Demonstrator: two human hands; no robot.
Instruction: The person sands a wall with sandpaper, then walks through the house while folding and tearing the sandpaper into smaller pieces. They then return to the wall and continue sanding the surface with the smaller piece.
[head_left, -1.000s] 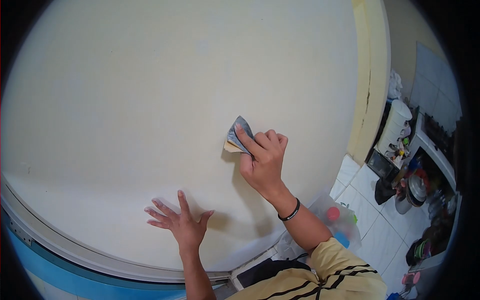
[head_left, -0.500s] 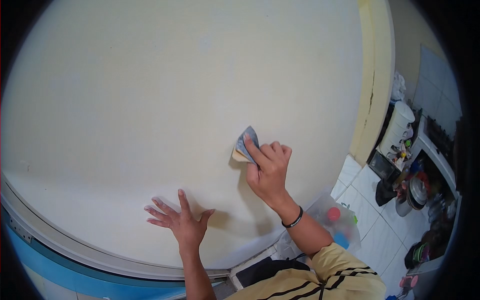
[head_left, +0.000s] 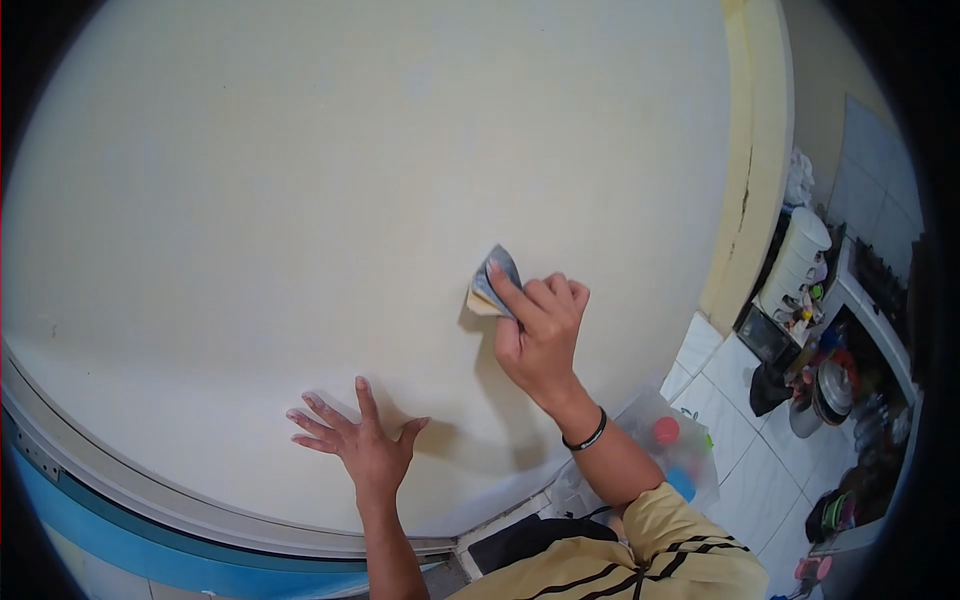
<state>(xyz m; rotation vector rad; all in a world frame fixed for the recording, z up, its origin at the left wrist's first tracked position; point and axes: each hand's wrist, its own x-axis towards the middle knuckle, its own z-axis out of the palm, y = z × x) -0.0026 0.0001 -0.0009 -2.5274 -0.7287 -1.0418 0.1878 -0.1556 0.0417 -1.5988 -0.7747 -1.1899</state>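
One right hand (head_left: 541, 335) pinches one folded gray-and-tan sheet (head_left: 496, 284) against the pale wall (head_left: 300, 200); at its seven o'clock, one left hand (head_left: 372, 445) (fingers widely spread) touches the wall.

Wall (head_left: 300, 200) in front, floor (head_left: 740, 420) to its right
Bag (head_left: 648, 420) on the floor near the wall; pots (head_left: 833, 385) farther right; rail (head_left: 200, 507) along the wall's lower left edge.

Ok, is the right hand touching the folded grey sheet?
Touching. The head view shows it plainly: the right hand has a finger lying flat on the outer face of the folded grey sheet.
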